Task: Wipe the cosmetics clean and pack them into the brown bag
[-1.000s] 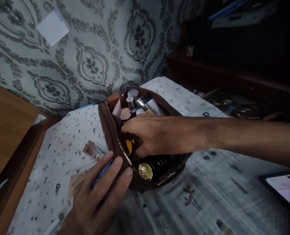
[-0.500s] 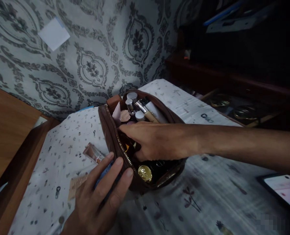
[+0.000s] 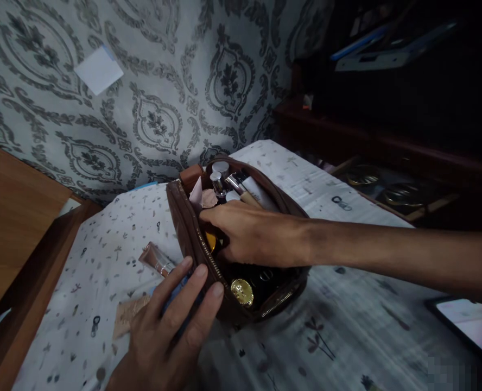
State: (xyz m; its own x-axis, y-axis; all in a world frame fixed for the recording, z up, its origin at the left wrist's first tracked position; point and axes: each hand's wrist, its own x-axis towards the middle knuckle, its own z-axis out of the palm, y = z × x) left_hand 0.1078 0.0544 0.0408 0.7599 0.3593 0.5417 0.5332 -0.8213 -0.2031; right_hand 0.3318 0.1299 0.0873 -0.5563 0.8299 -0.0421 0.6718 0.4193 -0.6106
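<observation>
A brown zippered makeup bag (image 3: 186, 217) stands unzipped on the patterned cloth. My right hand (image 3: 257, 233) reaches down into its middle; the fingertips are hidden inside, so whether they hold anything does not show. Around that hand are a silver-capped bottle (image 3: 217, 181), a white tube (image 3: 261, 194), a gold round cap (image 3: 242, 292) and a yellow-gold item (image 3: 211, 241). My left hand (image 3: 171, 326) lies with fingers spread along the bag's near left side. Beyond its fingers rests a pinkish cosmetic tube (image 3: 156, 258), and a blue item shows partly beneath them.
A tan flat packet (image 3: 127, 315) lies left of my left hand. At the right edge is a lit-screen device (image 3: 473, 326). A drawer with round dark items (image 3: 401, 194) stands open at the back right. Patterned wallpaper (image 3: 155, 119) bounds the far side.
My right hand has shifted slightly left and deeper within the bag, covering more of the white lid. The left hand stays by the bag. The whole view has tilted a little.
</observation>
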